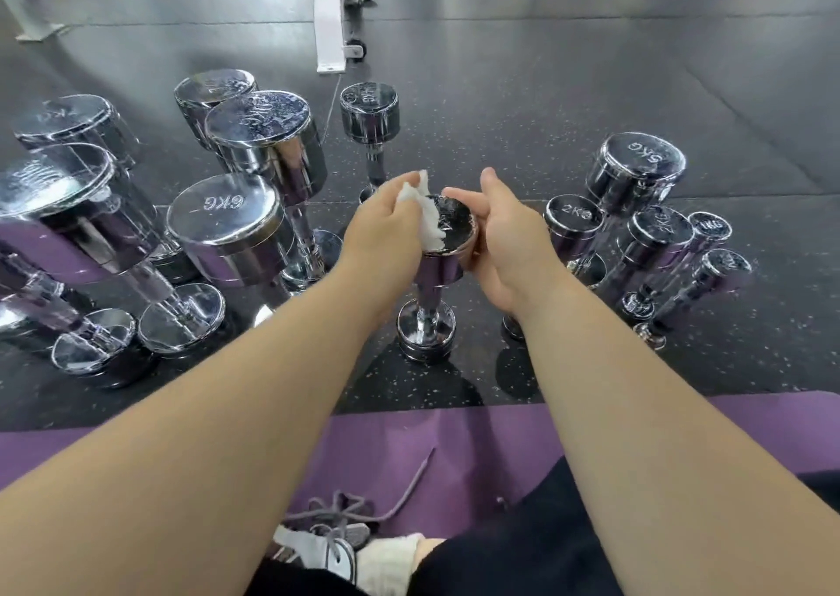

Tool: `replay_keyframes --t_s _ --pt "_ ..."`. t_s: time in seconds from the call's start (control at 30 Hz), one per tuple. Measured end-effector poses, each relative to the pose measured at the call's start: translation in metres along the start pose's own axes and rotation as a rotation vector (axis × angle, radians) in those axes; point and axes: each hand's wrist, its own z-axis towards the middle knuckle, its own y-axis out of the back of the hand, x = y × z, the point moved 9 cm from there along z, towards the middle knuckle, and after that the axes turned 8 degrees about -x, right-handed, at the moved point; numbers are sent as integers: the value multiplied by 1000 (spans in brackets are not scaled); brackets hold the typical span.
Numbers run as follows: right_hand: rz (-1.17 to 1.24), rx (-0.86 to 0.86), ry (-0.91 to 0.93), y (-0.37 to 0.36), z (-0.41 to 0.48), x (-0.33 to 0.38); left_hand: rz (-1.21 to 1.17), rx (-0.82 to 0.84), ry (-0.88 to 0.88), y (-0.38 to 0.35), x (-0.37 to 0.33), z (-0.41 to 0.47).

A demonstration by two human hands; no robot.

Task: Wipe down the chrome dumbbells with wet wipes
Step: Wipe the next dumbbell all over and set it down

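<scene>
Currently the left hand [386, 227] pinches a crumpled white wet wipe [425, 216] onto the top face of a small upright chrome dumbbell [454, 222] at twelve o'clock, while the right hand [504, 250] curls around its upper head. A hard sideways rub could topple it toward the neighbouring chrome dumbbells [573, 227] at three o'clock.

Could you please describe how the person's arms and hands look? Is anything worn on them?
The left arm and the right arm are bare as far as the frame edge; no sleeves show. The left hand and the right hand wear no gloves. No watch, bracelet or ring is visible.
</scene>
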Motion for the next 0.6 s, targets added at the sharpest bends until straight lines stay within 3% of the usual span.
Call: replay_keyframes --t_s 0.1,0.13,0.27,0.37,0.47,0.6 --pt "15 36 4 1 2 1 -100 -9 308 7 24 7" --pt "19 43 5 0 2 2 -118 -25 340 9 28 7" --pt "14 22 142 -7 4 20 -89 43 127 4 -4 16" --pt "-65 -3 253 -10 7 32 -80 38 68 9 -13 23" --pt "-151 53 261 -16 11 33 -38 59 120 8 2 20" --pt "-67 49 251 -15 10 28 -279 21 282 9 17 14"
